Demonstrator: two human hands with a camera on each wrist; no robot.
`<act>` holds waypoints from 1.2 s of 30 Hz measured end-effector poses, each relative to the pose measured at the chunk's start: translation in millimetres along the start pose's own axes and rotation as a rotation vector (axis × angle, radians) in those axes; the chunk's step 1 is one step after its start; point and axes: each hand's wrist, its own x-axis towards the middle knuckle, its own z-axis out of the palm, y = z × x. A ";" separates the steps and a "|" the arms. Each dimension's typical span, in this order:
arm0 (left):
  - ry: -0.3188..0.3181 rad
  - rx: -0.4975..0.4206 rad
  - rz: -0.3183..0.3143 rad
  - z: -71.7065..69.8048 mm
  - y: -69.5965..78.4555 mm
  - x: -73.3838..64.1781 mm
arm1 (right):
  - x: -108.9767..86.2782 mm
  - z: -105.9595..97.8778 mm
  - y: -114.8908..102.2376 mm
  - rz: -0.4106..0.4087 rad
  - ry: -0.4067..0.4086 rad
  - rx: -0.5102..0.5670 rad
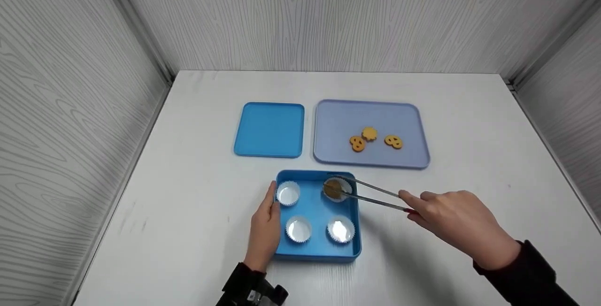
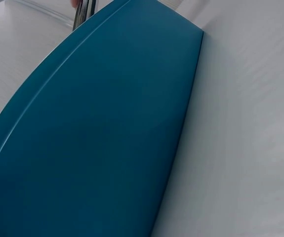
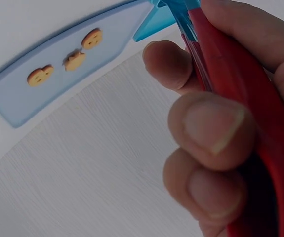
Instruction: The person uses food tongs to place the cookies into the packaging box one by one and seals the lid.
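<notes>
In the head view my left hand (image 1: pixel 265 228) rests along the left side of a blue box (image 1: pixel 312 249), fingers fairly straight against its wall. Four-sided and shallow, the box holds several white paper cups, one being the lower-left cup (image 1: pixel 298 229). My right hand (image 1: pixel 458 221) grips red-handled metal tongs (image 1: pixel 380 202). The tong tips reach into the upper-right cup (image 1: pixel 346 187), at a brown cookie (image 1: pixel 333 188); whether they still pinch it I cannot tell. Curled fingers (image 3: pixel 213 126) around the red handle (image 3: pixel 235 74) fill the right wrist view. The box's outer wall (image 2: pixel 97 113) fills much of the left wrist view.
Behind the box lies a pale lilac tray (image 1: pixel 338 123) bearing a round scalloped cookie (image 1: pixel 369 133) and two pretzel-shaped cookies, one the right pretzel cookie (image 1: pixel 393 141). A flat blue tray (image 1: pixel 270 130) lies left of it. Grey wood-grain panels (image 1: pixel 300 19) enclose the white table (image 1: pixel 202 193).
</notes>
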 end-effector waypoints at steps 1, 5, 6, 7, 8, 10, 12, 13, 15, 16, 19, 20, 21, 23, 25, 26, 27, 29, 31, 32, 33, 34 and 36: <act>0.000 -0.001 0.000 0.0 -0.1 0.0 | 0.8 -0.3 -0.9 -0.004 0.002 -0.008; 0.000 -0.004 0.001 0.1 0.2 0.1 | 3.5 -0.9 -4.0 -0.011 0.006 -0.024; 0.000 -0.002 0.001 0.1 0.1 0.0 | 4.0 -1.2 -4.7 -0.012 0.004 -0.029; -0.001 -0.004 0.001 0.3 0.0 0.1 | 4.7 -1.7 -5.1 -0.012 0.000 -0.031; -0.002 -0.005 0.002 0.4 0.0 0.0 | 5.1 -2.2 -5.3 -0.012 -0.006 -0.033; -0.003 -0.007 0.004 0.6 -0.3 0.1 | 5.5 -3.3 -5.2 -0.011 -0.019 -0.032; -0.003 -0.008 0.005 0.6 -0.5 -0.1 | 5.1 -4.9 -4.4 -0.007 -0.037 -0.027; -0.003 -0.009 0.005 0.6 -0.6 -0.1 | 4.3 -5.5 -3.6 -0.005 -0.041 -0.023; -0.003 -0.009 0.005 0.5 -0.6 -0.2 | 1.7 -6.3 -1.1 -0.005 -0.032 -0.014; -0.004 -0.010 0.005 0.5 -0.5 -0.2 | -0.1 -6.5 0.5 -0.005 -0.020 -0.007; -0.005 -0.014 0.006 0.3 -0.1 -0.4 | -7.1 -6.2 6.3 -0.016 0.046 0.028; -0.004 -0.015 0.008 0.3 0.0 -0.5 | -9.5 -5.7 8.5 -0.023 0.075 0.039; -0.003 -0.016 0.008 0.2 0.2 -0.6 | -11.8 -5.2 10.5 -0.028 0.103 0.051; -0.001 -0.014 0.011 0.1 0.4 -0.6 | -15.3 -4.1 14.6 -0.034 0.159 0.073; 0.000 -0.014 0.014 -0.1 0.5 -0.6 | -17.4 -3.4 18.6 -0.034 0.212 0.094; -0.001 -0.015 0.017 -0.1 0.6 -0.7 | -18.1 -3.2 20.7 -0.034 0.239 0.099; -0.002 -0.017 0.019 -0.1 0.6 -0.7 | -18.7 -3.4 22.8 -0.031 0.261 0.108; -0.005 -0.021 0.024 -0.2 0.7 -0.7 | -19.8 -3.7 27.7 -0.017 0.295 0.119; -0.008 -0.027 0.026 -0.2 0.7 -1.0 | -21.4 -3.4 33.0 0.006 0.312 0.119; -0.008 -0.027 0.025 -0.2 0.7 -1.1 | -22.4 -2.7 35.8 0.022 0.312 0.120; -0.008 -0.027 0.023 -0.2 0.7 -1.2 | -23.4 -1.6 38.6 0.041 0.308 0.117; -0.009 -0.026 0.020 -0.1 0.6 -1.2 | -24.4 -0.1 41.4 0.061 0.301 0.117; -0.009 -0.022 0.013 0.1 0.5 -1.2 | -26.8 3.6 47.0 0.100 0.284 0.118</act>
